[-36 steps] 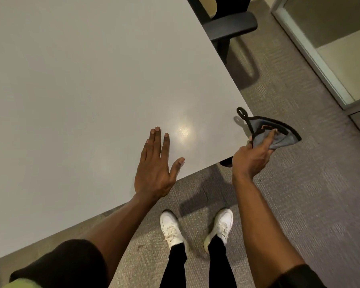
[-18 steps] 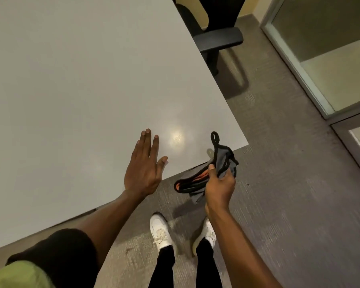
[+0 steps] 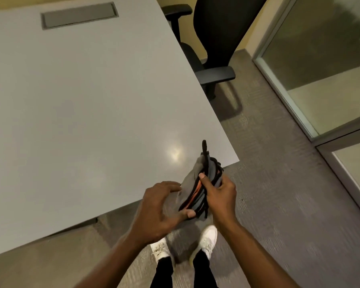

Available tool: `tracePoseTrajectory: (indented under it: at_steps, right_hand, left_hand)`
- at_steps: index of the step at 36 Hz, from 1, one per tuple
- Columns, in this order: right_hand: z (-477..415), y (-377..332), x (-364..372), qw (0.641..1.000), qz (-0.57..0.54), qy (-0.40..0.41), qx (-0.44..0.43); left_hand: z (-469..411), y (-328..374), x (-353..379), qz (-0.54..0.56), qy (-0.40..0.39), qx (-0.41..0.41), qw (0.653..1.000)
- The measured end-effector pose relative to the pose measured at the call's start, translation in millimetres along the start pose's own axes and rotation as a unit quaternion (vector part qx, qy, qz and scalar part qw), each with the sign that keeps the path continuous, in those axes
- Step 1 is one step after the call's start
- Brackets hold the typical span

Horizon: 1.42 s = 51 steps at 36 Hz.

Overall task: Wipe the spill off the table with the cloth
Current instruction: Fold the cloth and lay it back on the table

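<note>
Left hand (image 3: pixel 158 206) lifted off table (image 3: pixel 81 100) since a second ago, now at cloth (image 3: pixel 202 183), fingers pinching grey edge; right hand (image 3: pixel 218 196) clamped around bunched cloth above near table corner; likely refolding before wiping; no spill discernible on tabletop.

The bench (image 3: pixel 81 100) runs out of the picture beyond and to the left of the left hand (image 3: pixel 160 210), and no spill can be made out on it. Fingers of the right hand (image 3: pixel 220 196) are hidden behind the bunched cloth (image 3: pixel 197 183), whose folds blur together.
</note>
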State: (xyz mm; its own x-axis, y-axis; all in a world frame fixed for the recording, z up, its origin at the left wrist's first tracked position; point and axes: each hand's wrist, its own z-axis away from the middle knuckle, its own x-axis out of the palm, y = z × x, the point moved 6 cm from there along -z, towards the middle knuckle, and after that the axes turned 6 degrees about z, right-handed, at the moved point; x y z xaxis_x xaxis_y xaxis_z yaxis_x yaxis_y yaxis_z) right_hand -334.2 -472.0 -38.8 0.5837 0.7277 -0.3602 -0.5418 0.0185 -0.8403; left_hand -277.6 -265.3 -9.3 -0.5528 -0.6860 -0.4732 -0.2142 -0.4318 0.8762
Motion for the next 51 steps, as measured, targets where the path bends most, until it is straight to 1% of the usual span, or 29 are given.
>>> tracePoseTrajectory:
  at_steps: [2, 4, 7, 10, 12, 14, 18, 20, 23, 26, 28, 32, 36, 39, 43, 47, 51]
  right_hand:
    - [6, -18, 2, 0.999, 0.032, -0.007, -0.022]
    - [11, -33, 6, 0.998, 0.061, -0.016, -0.028]
    - [20, -53, 16, 0.996, 0.071, -0.035, -0.031]
    - [33, -69, 29, 0.995, 0.070, -0.054, -0.041]
    - [42, -79, 39, 0.995, 0.052, -0.068, -0.041]
    - [52, -89, 49, 0.995, 0.010, -0.091, -0.034]
    - [69, -100, 64, 0.987, -0.076, -0.141, -0.007]
    - [75, -104, 68, 0.984, -0.077, -0.161, -0.016]
    - [81, -108, 76, 0.978, -0.026, -0.201, -0.040]
    - [81, -114, 82, 0.975, 0.051, -0.199, -0.081]
    - [79, -122, 84, 0.976, 0.074, -0.178, -0.099]
    - [65, -143, 89, 0.977, 0.065, -0.175, -0.107]
    - [48, -165, 98, 0.968, 0.021, -0.230, -0.095]
    - [37, -183, 108, 0.956, 0.023, -0.274, -0.103]
    - [21, -202, 121, 0.944, 0.014, -0.314, -0.102]
    - [8, -213, 140, 0.930, 0.010, -0.353, -0.097]
    - [-1, -221, 165, 0.912, 0.035, -0.398, -0.095]
  left_hand:
    - [16, 12, -1, -0.033, -0.021, 0.024, 0.999]
    - [26, 21, -6, -0.060, -0.010, 0.031, 0.998]
    - [35, 28, -21, -0.060, 0.063, 0.032, 0.996]
    - [43, 35, -33, -0.061, 0.114, 0.040, 0.991]
    - [47, 37, -45, -0.029, 0.157, 0.030, 0.987]
    - [51, 38, -60, 0.037, 0.197, 0.002, 0.980]
    - [52, 43, -88, 0.106, 0.225, -0.034, 0.968]
    - [52, 41, -103, 0.140, 0.237, -0.062, 0.959]
    - [52, 33, -126, 0.173, 0.261, -0.097, 0.945]
    - [51, 22, -146, 0.206, 0.294, -0.143, 0.922]
    - [50, 8, -159, 0.242, 0.325, -0.187, 0.895]
    - [48, -9, -181, 0.317, 0.383, -0.233, 0.836]
    - [41, -10, -196, 0.331, 0.431, -0.248, 0.802]
    - [38, -9, -207, 0.309, 0.455, -0.240, 0.800]
    - [28, -8, -225, 0.313, 0.460, -0.217, 0.802]
    - [26, -13, -239, 0.263, 0.467, -0.245, 0.808]
    - [27, -16, -256, 0.217, 0.495, -0.226, 0.810]
